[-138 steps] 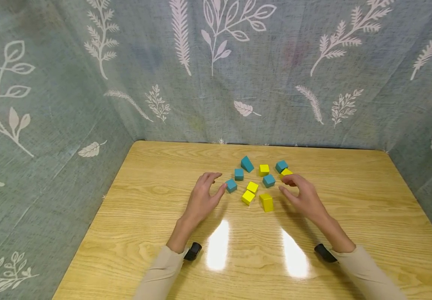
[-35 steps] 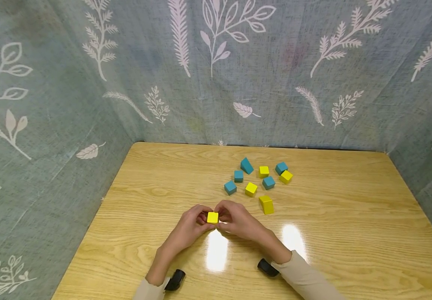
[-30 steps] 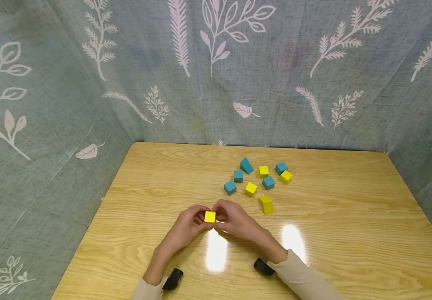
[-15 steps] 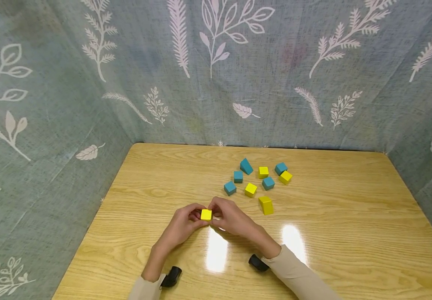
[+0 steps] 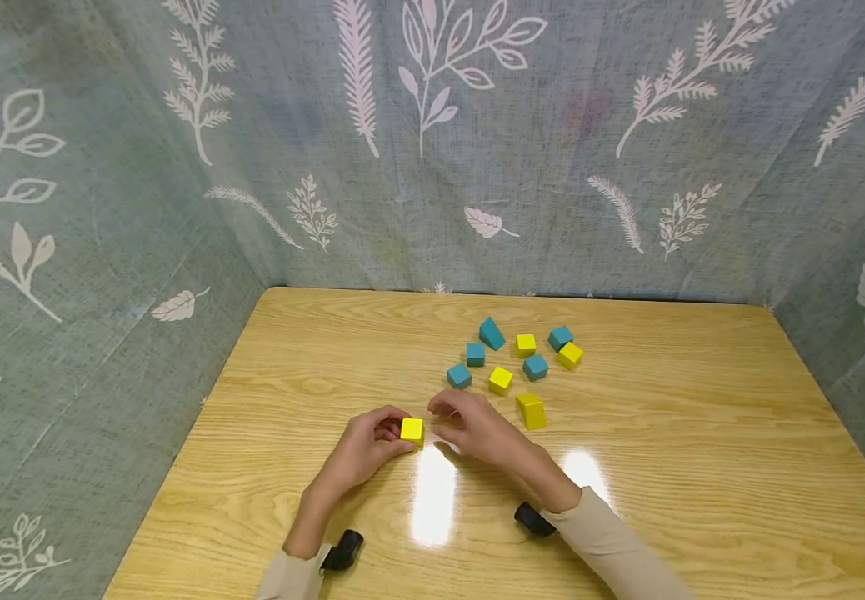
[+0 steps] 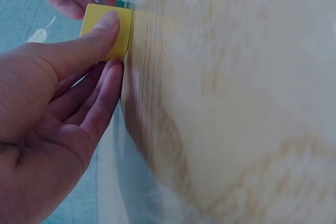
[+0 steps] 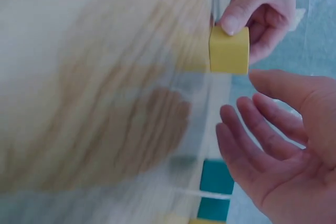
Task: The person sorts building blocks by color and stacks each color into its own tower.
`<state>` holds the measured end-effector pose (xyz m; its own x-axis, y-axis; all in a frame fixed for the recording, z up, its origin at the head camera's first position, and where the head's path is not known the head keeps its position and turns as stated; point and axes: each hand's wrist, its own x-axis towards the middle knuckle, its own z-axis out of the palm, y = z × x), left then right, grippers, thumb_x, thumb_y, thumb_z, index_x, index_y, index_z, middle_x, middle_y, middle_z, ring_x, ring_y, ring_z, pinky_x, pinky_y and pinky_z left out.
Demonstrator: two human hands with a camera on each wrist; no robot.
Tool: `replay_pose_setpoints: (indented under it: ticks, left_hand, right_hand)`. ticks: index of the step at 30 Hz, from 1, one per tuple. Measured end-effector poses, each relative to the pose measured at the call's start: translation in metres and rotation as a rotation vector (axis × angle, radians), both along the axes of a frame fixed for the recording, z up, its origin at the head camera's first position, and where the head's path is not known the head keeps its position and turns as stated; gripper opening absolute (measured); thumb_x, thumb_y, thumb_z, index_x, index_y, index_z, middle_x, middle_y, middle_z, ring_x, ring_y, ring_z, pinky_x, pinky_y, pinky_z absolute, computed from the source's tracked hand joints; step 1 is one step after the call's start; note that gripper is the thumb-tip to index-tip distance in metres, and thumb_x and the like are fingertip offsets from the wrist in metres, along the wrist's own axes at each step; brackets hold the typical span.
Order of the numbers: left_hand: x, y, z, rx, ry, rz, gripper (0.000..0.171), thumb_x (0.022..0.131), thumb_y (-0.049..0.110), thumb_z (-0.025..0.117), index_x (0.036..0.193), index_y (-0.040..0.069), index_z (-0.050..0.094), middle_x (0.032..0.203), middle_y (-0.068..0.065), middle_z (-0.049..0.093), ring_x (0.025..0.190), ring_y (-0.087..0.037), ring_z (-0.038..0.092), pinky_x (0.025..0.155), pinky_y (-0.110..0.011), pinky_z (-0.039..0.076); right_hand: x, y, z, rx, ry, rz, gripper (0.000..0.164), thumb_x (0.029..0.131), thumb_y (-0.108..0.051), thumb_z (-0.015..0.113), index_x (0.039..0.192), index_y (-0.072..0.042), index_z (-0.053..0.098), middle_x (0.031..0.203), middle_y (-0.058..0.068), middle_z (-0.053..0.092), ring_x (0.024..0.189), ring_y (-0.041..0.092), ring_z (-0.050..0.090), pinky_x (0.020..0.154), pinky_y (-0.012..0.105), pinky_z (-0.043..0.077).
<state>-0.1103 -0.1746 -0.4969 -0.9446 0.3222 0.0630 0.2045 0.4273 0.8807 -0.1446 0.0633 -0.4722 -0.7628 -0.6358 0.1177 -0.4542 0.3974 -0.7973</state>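
Note:
A yellow cube block (image 5: 412,430) sits on the wooden table, left of the other blocks. My left hand (image 5: 367,446) pinches it, thumb on the near side and fingers on the far side; the thumb (image 6: 105,30) lies across one face in the left wrist view. My right hand (image 5: 477,429) is just right of the cube, fingers loosely bent and holding nothing. In the right wrist view a gap shows between the right hand (image 7: 283,129) and the yellow cube (image 7: 229,51).
Behind and to the right lie several loose blocks: blue cubes (image 5: 459,376), a blue wedge (image 5: 492,333), yellow cubes (image 5: 501,381) and a larger yellow block (image 5: 531,411). A patterned cloth (image 5: 372,208) hangs beyond the table's far edge (image 5: 357,289).
Both hands brought one yellow cube from the group to the near left. Since half a second ago, the right hand has let go and drawn slightly right; the left keeps its pinch.

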Motion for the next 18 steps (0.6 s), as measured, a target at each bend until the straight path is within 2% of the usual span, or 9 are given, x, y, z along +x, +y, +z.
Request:
replay_pose_setpoints:
  ticks: [9,18]
  left_hand:
    - [0.000,0.000,0.000,0.007,-0.010,0.007,0.033,0.085,0.002,0.083,0.115,-0.004,0.069,0.100,-0.011,0.068,0.085,-0.019,0.065,0.076,-0.027,0.059]
    - [0.000,0.001,0.001,-0.011,-0.031,0.008,0.034,0.086,0.001,0.082,0.116,-0.004,0.068,0.102,-0.011,0.067,0.088,-0.020,0.065,0.078,-0.029,0.059]
  right_hand:
    - [-0.007,0.024,0.005,0.004,0.189,-0.125,0.023,0.096,0.000,0.072,0.117,0.005,0.066,0.112,0.018,0.069,0.101,0.032,0.068,0.088,0.041,0.058]
    - [-0.015,0.043,0.007,0.032,0.274,-0.274,0.027,0.091,0.004,0.075,0.117,0.006,0.067,0.114,0.019,0.067,0.105,0.037,0.063,0.086,0.047,0.055]
